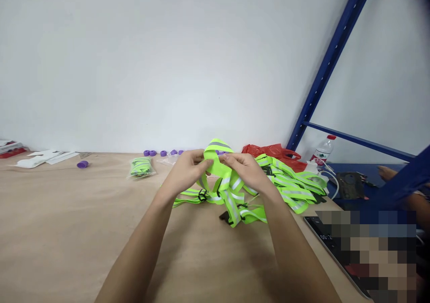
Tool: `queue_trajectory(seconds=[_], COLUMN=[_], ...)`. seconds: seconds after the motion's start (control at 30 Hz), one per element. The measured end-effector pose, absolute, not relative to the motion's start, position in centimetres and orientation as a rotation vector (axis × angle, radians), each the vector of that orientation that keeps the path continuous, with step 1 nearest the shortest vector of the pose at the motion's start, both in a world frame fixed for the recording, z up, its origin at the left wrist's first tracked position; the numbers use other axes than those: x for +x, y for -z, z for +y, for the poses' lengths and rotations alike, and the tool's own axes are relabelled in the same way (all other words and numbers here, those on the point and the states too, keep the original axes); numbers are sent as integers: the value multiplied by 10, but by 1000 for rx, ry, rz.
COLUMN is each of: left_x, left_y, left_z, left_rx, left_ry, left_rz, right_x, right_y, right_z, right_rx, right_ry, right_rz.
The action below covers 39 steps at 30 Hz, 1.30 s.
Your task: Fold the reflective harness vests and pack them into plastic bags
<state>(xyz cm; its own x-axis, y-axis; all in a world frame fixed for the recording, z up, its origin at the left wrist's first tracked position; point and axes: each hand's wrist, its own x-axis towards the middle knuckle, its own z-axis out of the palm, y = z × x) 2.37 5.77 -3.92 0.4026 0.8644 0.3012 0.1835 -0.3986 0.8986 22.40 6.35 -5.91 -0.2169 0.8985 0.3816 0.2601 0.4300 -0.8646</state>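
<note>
A tan bench [83, 231] spreads beneath my left hand [186, 173] and right hand [247, 171]. Beyond the right lies a heap of lime-green, silver-striped fabric straps [298, 184]; similar webbing [231, 204] clutters the space just below both. Between them I pinch a lime-green fabric strap [217, 160], seemingly to keep its loop spread. Past the left sit a clear plastic bag [141, 167] and round purple caps [152, 153].
</note>
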Motion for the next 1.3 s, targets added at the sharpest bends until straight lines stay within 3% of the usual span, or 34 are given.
queue_trajectory(seconds=[0.27,0.5,0.73,0.9,1.07,1.3], left_x=[29,21,9,-1,-10,-12], left_y=[37,31,26,22,19,18], left_z=[53,44,39,38,42,43], left_rx=[1907,2136,2210,2089,2082,2011], left_ry=[-1483,-1705,-1886,-2150,-2188,-2291], left_rz=[1080,1234,1437,1450,1376,1254], right_x=[211,218,231,244,252,259], right_y=[51,55,45,42,41,43], right_z=[47,53,46,42,40,45], right_rx=[-932,-1000,-876,-961,-1164,-1256], right_ry=[-973,-900,-1218,-916,-738,-746], right_rz=[-1781,-1852,-1921,-1964,-1965,-2068])
